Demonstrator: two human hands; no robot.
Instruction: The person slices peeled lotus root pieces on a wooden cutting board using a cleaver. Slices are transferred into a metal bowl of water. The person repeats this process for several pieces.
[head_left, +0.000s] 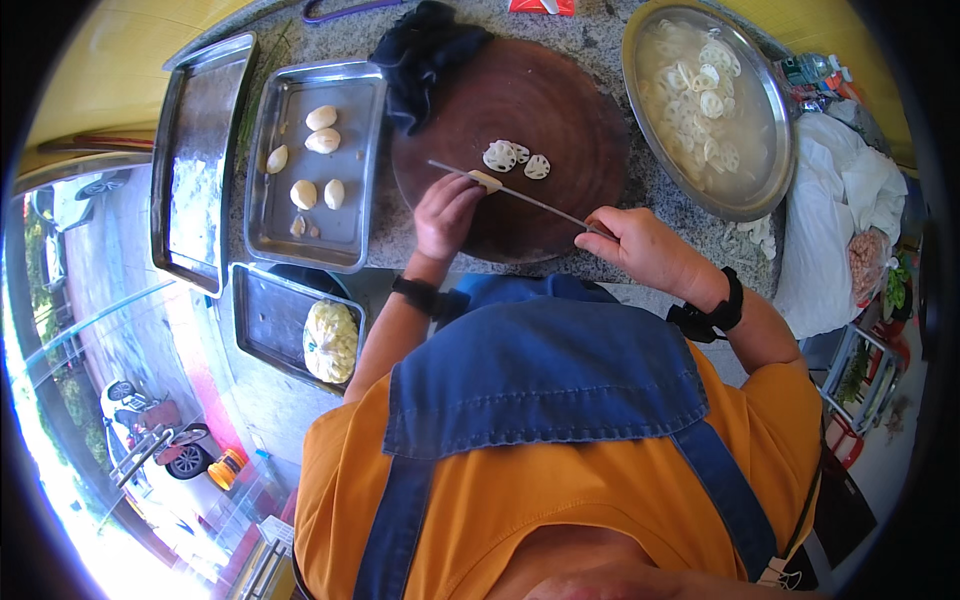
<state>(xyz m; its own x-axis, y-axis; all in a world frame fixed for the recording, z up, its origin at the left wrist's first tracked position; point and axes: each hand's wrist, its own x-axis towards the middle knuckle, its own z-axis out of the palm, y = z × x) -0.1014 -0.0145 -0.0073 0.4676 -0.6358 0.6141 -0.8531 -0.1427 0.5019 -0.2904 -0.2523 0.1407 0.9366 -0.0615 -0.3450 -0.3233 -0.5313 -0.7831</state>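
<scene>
My right hand (634, 244) grips the handle of a kitchen knife (536, 201), whose thin edge-on blade reaches left across a round wooden chopping board (555, 97). My left hand (448, 214) holds a peeled lotus root piece (486, 181) on the board, right against the blade. Just beyond the blade lie several cut lotus root slices (500, 156), showing their holes. At the right, a large round metal basin (780, 161) holds many more slices in cloudy water. Several peeled root pieces (303, 195) rest in a metal tray (362, 225) to the left.
A black cloth (427, 56) overlaps the board's far left edge. Another metal tray (223, 187) stands at the far left. Below, a tray (244, 330) holds a filled plastic bag (330, 341). White plastic bags (825, 217) and a plastic bottle (806, 69) sit right of the basin.
</scene>
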